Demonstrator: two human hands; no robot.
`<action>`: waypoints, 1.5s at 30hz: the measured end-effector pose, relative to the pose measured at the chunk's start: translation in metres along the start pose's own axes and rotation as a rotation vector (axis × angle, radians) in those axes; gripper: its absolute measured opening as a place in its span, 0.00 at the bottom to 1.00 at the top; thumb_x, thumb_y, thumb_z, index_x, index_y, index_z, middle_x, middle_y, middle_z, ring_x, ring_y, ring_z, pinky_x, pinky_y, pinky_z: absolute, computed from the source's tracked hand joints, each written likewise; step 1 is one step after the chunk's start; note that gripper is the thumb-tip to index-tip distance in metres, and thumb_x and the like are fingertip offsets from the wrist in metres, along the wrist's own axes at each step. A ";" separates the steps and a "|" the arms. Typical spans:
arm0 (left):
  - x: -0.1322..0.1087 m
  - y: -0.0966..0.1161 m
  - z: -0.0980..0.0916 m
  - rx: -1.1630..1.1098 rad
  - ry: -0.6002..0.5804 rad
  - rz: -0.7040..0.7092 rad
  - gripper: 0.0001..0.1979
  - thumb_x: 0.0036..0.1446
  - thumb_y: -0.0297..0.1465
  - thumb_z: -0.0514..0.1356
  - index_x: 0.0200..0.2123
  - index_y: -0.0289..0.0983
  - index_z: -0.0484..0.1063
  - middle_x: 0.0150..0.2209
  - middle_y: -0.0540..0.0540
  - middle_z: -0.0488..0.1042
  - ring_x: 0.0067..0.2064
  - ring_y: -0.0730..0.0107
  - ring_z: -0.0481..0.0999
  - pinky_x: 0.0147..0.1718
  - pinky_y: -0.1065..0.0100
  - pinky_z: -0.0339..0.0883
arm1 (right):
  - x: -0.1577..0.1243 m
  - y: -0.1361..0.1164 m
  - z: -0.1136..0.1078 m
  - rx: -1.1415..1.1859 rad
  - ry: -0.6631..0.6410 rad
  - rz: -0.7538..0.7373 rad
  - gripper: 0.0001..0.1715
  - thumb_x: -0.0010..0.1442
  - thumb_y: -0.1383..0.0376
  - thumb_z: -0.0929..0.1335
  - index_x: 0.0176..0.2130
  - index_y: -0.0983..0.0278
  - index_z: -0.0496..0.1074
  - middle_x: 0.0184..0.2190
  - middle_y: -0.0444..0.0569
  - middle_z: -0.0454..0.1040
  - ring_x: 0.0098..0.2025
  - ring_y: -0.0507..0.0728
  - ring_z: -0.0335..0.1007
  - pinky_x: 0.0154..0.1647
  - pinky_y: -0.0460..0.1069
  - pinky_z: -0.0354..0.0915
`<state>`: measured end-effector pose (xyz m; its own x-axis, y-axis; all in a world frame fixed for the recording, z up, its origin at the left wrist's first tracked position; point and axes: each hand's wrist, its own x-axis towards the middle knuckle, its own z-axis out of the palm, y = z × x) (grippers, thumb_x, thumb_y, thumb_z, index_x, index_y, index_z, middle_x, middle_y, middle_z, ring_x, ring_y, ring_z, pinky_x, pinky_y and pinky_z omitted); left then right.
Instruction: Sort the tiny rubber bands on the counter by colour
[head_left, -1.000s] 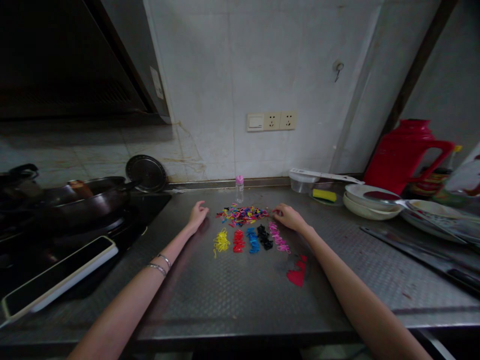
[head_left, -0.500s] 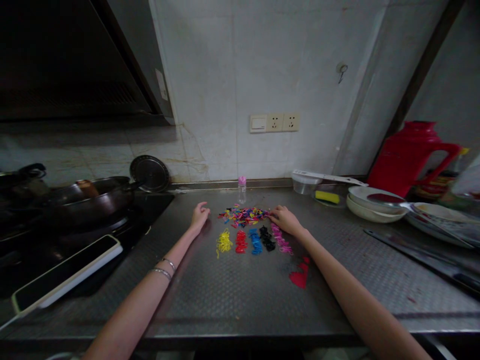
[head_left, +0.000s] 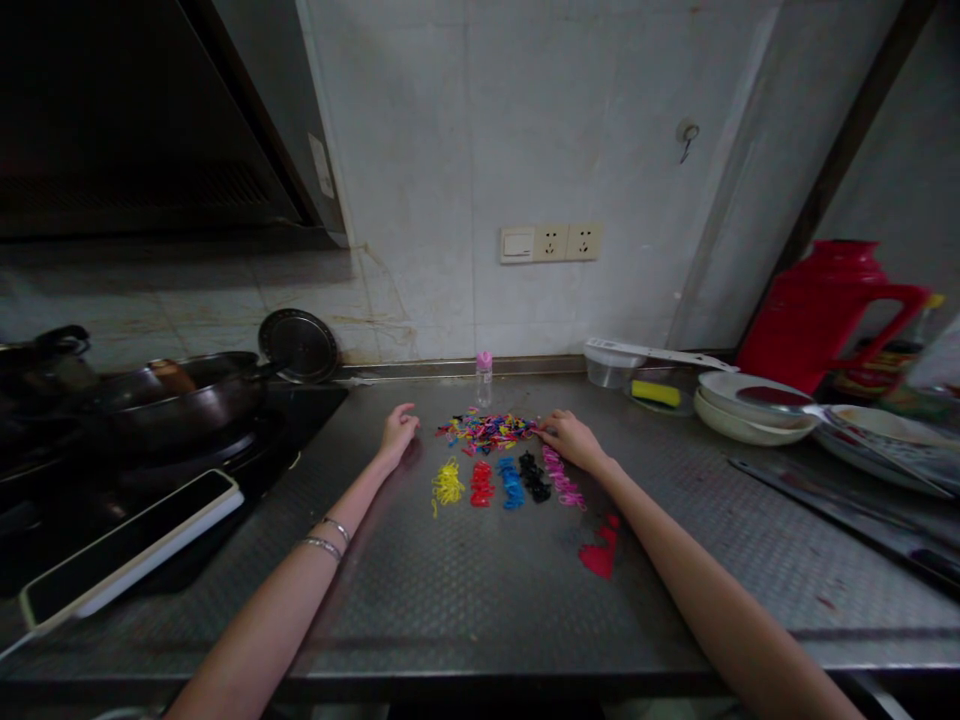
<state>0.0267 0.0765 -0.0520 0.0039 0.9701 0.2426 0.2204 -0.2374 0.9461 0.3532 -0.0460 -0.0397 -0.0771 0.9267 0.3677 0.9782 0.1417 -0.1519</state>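
A mixed heap of small coloured rubber bands [head_left: 489, 431] lies on the metal counter. In front of it is a row of sorted piles: yellow bands [head_left: 448, 482], red bands [head_left: 481, 484], blue bands [head_left: 511, 484], black bands [head_left: 535, 478] and pink bands [head_left: 564, 480]. My right hand [head_left: 568, 438] rests at the heap's right edge, above the pink pile. Its fingertips are pinched on what looks like a pink rubber band, mostly hidden. To the left of the heap, my left hand [head_left: 399, 434] lies empty on the counter, fingers loosely bent and apart.
Behind the heap stands a small clear bottle with a pink cap [head_left: 484, 378]. A red heart-shaped piece [head_left: 600, 550] lies beside my right forearm. At left are a phone-like device [head_left: 131, 545] and a pan [head_left: 180, 410]; at right, bowls [head_left: 750, 418], a knife [head_left: 832, 510] and a red jug [head_left: 817, 315].
Both hands and the piles look the same as before. Only the camera's view has shifted very slightly.
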 end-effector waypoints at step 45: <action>-0.003 0.004 0.000 -0.016 -0.008 0.003 0.22 0.42 0.27 0.51 0.44 0.33 0.65 0.20 0.53 0.64 0.15 0.82 0.55 0.14 0.78 0.48 | 0.009 0.010 -0.030 0.176 -0.079 -0.018 0.12 0.53 0.64 0.64 0.33 0.65 0.75 0.36 0.52 0.75 0.39 0.56 0.68 0.42 0.46 0.60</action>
<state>0.0273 0.0728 -0.0488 0.0124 0.9698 0.2436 0.2045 -0.2409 0.9488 0.3684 -0.0466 -0.0101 -0.1155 0.9470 0.2998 0.9284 0.2103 -0.3064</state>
